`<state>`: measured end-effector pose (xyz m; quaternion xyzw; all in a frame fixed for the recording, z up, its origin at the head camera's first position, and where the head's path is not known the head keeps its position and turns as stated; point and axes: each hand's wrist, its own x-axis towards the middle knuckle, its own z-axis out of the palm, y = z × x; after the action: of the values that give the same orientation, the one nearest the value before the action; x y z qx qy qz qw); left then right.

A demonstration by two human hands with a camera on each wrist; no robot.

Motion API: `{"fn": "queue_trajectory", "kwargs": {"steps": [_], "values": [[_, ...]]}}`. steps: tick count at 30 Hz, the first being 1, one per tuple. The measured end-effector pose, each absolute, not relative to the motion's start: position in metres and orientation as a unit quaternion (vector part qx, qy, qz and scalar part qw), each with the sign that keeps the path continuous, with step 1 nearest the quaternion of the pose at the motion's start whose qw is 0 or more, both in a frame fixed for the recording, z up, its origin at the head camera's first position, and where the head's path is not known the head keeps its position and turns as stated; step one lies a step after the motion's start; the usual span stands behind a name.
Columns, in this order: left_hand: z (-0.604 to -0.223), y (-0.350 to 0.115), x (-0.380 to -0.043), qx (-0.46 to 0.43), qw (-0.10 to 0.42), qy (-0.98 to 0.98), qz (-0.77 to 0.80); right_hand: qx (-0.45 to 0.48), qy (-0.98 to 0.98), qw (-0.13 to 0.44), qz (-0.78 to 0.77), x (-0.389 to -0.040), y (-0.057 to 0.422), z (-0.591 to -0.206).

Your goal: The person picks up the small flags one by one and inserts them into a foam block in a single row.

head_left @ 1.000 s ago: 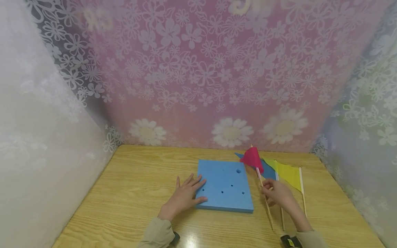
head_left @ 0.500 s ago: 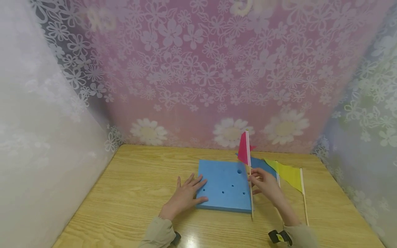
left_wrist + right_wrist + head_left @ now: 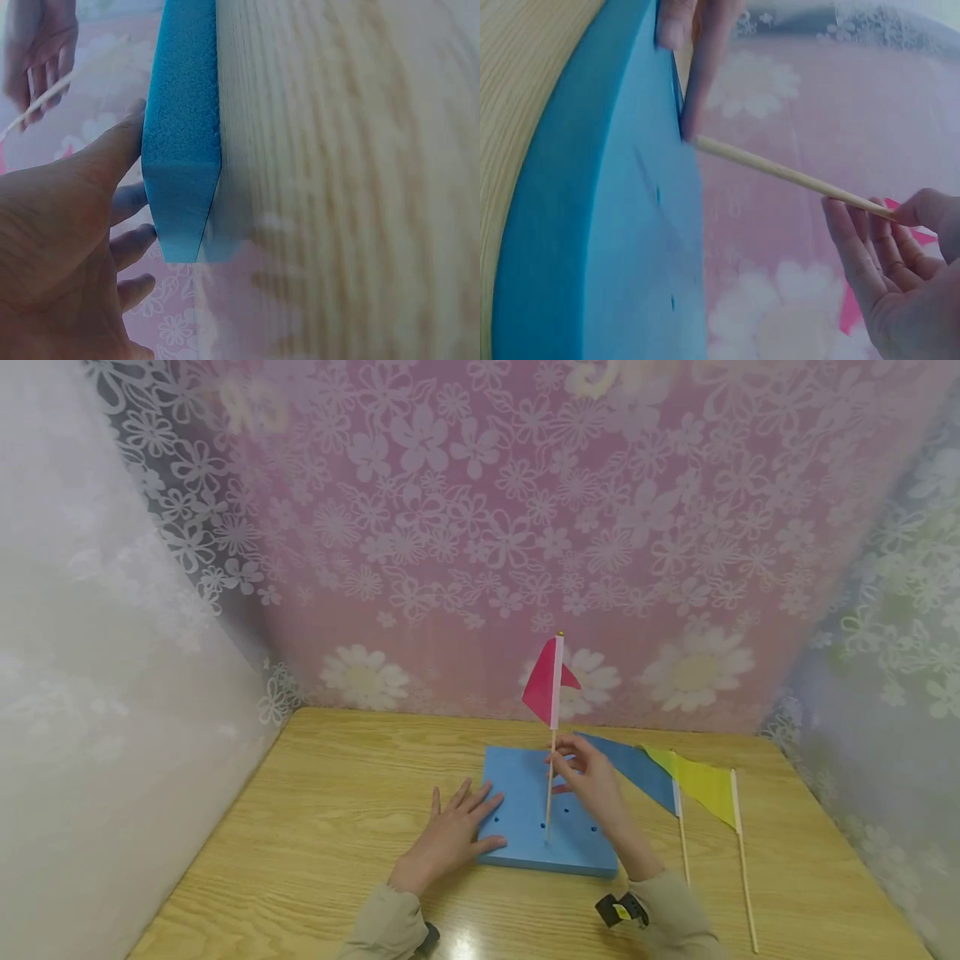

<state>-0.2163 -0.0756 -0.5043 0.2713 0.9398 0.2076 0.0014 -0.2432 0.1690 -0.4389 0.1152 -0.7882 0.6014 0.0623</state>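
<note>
A blue foam board [image 3: 517, 768] with several small holes lies flat on the wooden table. My left hand [image 3: 448, 842], fingers spread, rests on the board's left edge; the left wrist view shows its thumb and fingertips along the foam [image 3: 180, 127]. Over the board, my right hand [image 3: 596, 789] pinches the wooden stick of a small pink flag [image 3: 542, 689] between thumb and fingers. The flag stands nearly upright, cloth at the top. In the right wrist view the stick's bare lower end [image 3: 772, 166] is above the foam face, apart from it.
To the right of the board, a blue flag [image 3: 637, 770] and a yellow flag [image 3: 705, 783] lie on the table [image 3: 315, 827], sticks toward the front. Flower-patterned cloth [image 3: 450, 568] rises behind the table and along both sides.
My right hand has lifted the pink flag from beside the other flags, turned it upright and carried it left over the board. The left hand has stayed in place.
</note>
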Motion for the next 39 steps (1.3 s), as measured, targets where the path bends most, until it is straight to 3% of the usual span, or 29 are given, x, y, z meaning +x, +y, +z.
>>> {"fn": "queue_trajectory", "kwargs": {"steps": [19,39], "values": [[-0.503,-0.069,-0.216,0.25,-0.015,0.959,0.134,0.18,-0.756,0.135,0.614,-0.255,0.106,-0.46],[-0.501,-0.074,-0.216,0.255,-0.025,0.955,0.151,0.203,-0.766,0.092,0.603,-0.251,0.099,-0.476]]}}
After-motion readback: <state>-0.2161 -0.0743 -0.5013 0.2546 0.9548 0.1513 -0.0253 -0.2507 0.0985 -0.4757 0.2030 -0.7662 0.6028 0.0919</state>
